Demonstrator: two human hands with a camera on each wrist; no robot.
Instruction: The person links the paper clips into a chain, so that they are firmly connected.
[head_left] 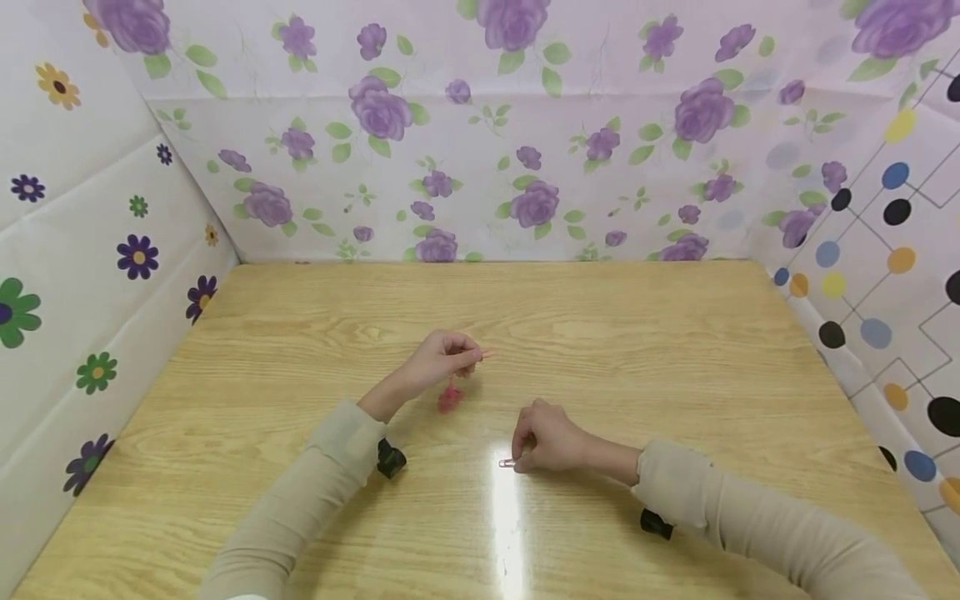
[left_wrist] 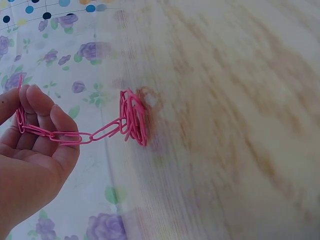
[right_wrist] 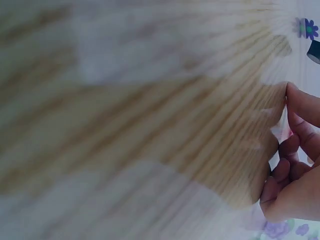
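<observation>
My left hand (head_left: 447, 357) pinches one end of a chain of pink paper clips (left_wrist: 103, 132) between thumb and fingers. One clip (head_left: 487, 354) of it sticks out past the fingertips. The chain runs down across the curled fingers to a bunched cluster of clips (head_left: 450, 398) hanging close over the table. Nearer the front, my right hand (head_left: 550, 437) is down at the tabletop, thumb and fingers bent around one end of a single pinkish-red paper clip (head_left: 506, 463). In the right wrist view the right hand's fingertips (right_wrist: 288, 90) meet the wood, and that clip is mostly hidden.
The wood-grain table (head_left: 637, 333) has a bright light reflection in front of the right hand. Printed sheets surround it: purple roses (head_left: 534, 204) at the back, coloured daisies (head_left: 96, 372) on the left, dots and lines (head_left: 876, 333) on the right. Black wrist cameras (head_left: 391, 458) sit under both sleeves.
</observation>
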